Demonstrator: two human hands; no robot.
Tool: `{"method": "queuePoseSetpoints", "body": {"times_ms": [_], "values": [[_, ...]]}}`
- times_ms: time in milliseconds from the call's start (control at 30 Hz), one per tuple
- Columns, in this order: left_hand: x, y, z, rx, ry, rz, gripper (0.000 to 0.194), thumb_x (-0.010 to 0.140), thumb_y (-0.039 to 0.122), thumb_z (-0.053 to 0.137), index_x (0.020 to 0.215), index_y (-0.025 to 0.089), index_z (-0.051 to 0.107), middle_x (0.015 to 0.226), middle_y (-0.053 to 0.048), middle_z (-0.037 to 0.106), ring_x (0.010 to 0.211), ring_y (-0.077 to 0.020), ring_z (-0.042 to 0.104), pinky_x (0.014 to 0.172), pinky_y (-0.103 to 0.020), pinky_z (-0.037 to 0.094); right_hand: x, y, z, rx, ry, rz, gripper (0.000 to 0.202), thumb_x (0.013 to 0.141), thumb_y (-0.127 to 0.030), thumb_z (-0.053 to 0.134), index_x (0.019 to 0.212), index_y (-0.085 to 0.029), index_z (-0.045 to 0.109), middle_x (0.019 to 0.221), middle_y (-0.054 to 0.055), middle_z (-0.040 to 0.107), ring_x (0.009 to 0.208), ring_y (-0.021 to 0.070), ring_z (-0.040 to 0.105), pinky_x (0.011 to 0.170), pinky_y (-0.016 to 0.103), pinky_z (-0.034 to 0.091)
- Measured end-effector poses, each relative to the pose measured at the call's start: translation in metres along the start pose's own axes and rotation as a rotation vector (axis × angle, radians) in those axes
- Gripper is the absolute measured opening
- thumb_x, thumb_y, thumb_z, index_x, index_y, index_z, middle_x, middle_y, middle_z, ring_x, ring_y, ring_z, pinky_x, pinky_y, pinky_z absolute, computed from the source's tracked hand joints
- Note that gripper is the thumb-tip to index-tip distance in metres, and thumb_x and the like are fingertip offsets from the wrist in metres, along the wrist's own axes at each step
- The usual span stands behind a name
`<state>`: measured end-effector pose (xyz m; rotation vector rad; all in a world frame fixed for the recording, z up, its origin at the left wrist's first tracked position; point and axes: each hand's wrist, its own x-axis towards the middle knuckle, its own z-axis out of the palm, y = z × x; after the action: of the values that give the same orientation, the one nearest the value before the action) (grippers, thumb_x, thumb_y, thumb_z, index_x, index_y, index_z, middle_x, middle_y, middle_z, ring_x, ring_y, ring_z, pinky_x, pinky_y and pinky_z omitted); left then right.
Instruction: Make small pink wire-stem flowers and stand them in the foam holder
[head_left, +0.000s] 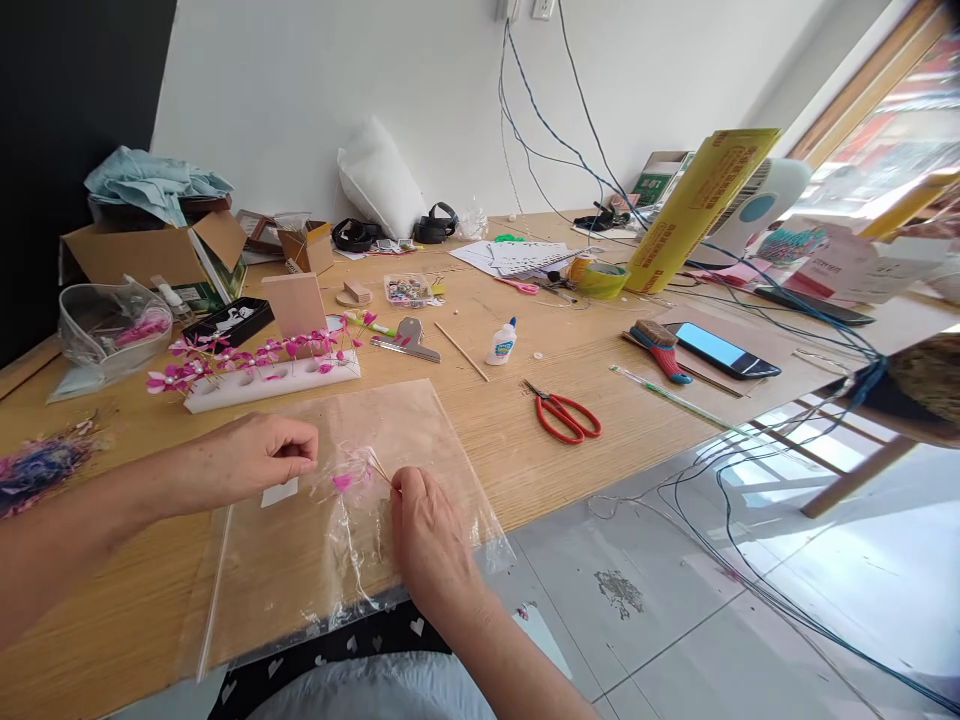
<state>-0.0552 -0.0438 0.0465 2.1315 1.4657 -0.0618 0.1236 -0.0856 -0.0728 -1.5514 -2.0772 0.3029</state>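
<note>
Scissors (556,404) lie right of the plastic bag (420,425), the flower stand (274,389) behind it.

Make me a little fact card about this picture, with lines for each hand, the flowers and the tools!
Left hand: fingers curled; can't tell if holding anything
Right hand: pinching thin stems
Beneath both hands: see-through plastic bag
Pink flowers: standing along a white holder
Tools: red-handled scissors, blue-capped white bottle
</note>
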Motion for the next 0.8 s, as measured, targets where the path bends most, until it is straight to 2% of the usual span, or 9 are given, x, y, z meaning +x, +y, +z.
{"method": "queuePoseSetpoints", "body": {"times_ms": [267, 500, 667, 800], "values": [[0.002, 0.003, -0.007, -0.064, -0.016, 0.021, 0.019, 0.074, 0.031, 0.042, 0.059, 0.019, 0.044, 0.055, 0.006, 0.034, 0.05, -0.0101, 0.032, 0.046, -0.021, 0.027, 0.0, -0.001, 0.0, 0.043, -0.025, 0.036, 0.022, 0.073, 0.001, 0.036, 0.076, -0.02, 0.042, 0.074, 0.004, 0.057, 0.067, 0.0183, 0.056, 0.059, 0.026, 0.04], [0.004, 0.006, -0.012, -0.112, 0.034, 0.003, 0.019, 0.071, 0.034, 0.045, 0.058, 0.02, 0.044, 0.052, 0.006, 0.036, 0.048, -0.01, 0.033, 0.044, -0.02, 0.025, 0.002, -0.002, -0.001, 0.06, -0.046, 0.068, 0.018, 0.077, -0.002, 0.039, 0.076, -0.019, 0.043, 0.075, 0.005, 0.059, 0.068, 0.0195, 0.057, 0.059, 0.027, 0.04], [-0.001, 0.004, -0.022, -0.183, 0.105, 0.003, 0.021, 0.067, 0.037, 0.049, 0.055, 0.019, 0.048, 0.049, 0.006, 0.038, 0.047, -0.0094, 0.034, 0.044, -0.019, 0.026, 0.0, 0.0, 0.0, 0.083, -0.011, 0.054, 0.018, 0.078, -0.002, 0.037, 0.075, -0.02, 0.042, 0.074, 0.004, 0.058, 0.067, 0.0183, 0.056, 0.059, 0.026, 0.039], [-0.018, -0.012, -0.019, -0.332, 0.252, 0.029, 0.022, 0.069, 0.038, 0.053, 0.059, 0.018, 0.055, 0.05, 0.007, 0.042, 0.046, -0.007, 0.034, 0.044, -0.016, 0.027, 0.0, -0.001, -0.002, 0.091, -0.003, 0.067, 0.018, 0.077, -0.003, 0.037, 0.075, -0.02, 0.042, 0.072, 0.003, 0.057, 0.065, 0.0175, 0.056, 0.056, 0.024, 0.037]]}}
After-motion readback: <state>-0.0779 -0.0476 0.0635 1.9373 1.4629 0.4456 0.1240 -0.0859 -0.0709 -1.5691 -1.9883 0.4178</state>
